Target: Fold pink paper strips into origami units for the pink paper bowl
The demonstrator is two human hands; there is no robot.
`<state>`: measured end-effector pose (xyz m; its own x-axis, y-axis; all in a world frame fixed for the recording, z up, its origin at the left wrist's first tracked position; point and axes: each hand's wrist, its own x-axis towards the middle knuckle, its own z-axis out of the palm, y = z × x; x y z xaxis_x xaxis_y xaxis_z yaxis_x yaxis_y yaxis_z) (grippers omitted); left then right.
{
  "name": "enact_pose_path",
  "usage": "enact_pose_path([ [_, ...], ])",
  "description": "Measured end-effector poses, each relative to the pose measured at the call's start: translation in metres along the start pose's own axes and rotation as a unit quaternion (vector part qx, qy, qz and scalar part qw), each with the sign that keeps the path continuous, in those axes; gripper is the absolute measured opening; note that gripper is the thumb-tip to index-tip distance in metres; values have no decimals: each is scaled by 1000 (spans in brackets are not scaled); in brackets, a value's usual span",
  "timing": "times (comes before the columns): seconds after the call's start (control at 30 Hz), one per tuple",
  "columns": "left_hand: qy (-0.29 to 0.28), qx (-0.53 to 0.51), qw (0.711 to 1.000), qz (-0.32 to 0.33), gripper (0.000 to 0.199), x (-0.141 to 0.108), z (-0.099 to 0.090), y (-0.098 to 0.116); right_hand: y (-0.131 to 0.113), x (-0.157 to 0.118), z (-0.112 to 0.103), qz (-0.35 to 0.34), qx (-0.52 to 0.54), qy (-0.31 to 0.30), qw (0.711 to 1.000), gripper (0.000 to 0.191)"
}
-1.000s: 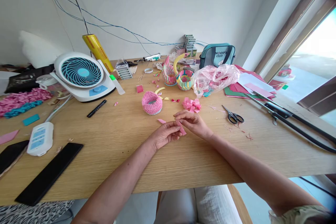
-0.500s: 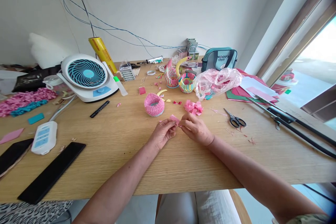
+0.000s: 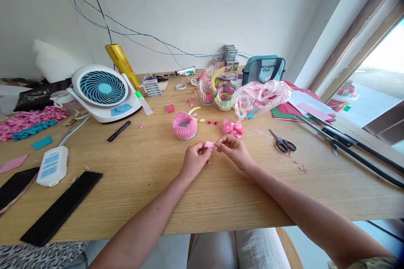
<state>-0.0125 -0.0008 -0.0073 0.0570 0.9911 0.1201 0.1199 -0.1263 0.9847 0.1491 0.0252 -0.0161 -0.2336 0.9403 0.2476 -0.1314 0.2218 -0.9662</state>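
Observation:
Between my two hands is a small piece of pink paper (image 3: 208, 144). My left hand (image 3: 195, 159) is closed on it, thumb and fingers pinching its left part. My right hand (image 3: 233, 151) pinches its right end with thumb and forefinger. Just beyond my left hand stands a pink folded-paper bowl (image 3: 184, 126), with a curved yellow paper piece (image 3: 193, 110) behind it. Past my right hand lies a heap of pink paper pieces (image 3: 232, 128). Farther back are a pink folded-paper basket (image 3: 205, 92) and a multicoloured one (image 3: 224, 98) with a yellow curved neck.
Scissors (image 3: 284, 145) and a long-armed black tool (image 3: 341, 138) lie to the right. A pink plastic bag (image 3: 261, 97) sits near a teal bag (image 3: 264, 70). On the left are a fan (image 3: 105, 90), a black marker (image 3: 119, 130), a power strip (image 3: 53, 166) and a flat black strip (image 3: 63, 208).
Both hands have turned a little around the pink paper, which now lies flatter between them. My right hand's fingers have shifted to a pinch at its right end. The camera view has moved slightly.

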Motion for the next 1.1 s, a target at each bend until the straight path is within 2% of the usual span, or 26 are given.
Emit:
enact_pose_path([
  [0.1,0,38,999,30,19,-2,0,0,-2,-1,1,18,17,8,1000,35],
  [0.27,4,53,998,40,19,-3,0,1,-1,-1,2,12,23,4,1000,33],
  [0.47,14,21,998,52,19,-2,-2,3,7,-2,3,-58,-33,-19,998,27],
  [0.7,17,10,995,102,23,1,-7,1,7,-6,1,-125,-114,-41,985,17],
  [0.77,21,41,989,140,23,0,-9,3,2,-6,1,-114,-93,-50,988,18],
  [0.83,37,90,973,208,20,-1,-11,6,-2,-7,2,-84,-41,-51,994,22],
  [0.97,58,192,916,347,18,-3,-14,11,-3,-6,6,-59,25,-61,996,26],
  [1.03,41,209,902,375,21,-5,-14,12,0,-5,6,-73,20,-59,995,21],
  [1.1,6,196,911,362,25,-7,-14,13,2,-4,3,-97,7,-30,995,16],
])
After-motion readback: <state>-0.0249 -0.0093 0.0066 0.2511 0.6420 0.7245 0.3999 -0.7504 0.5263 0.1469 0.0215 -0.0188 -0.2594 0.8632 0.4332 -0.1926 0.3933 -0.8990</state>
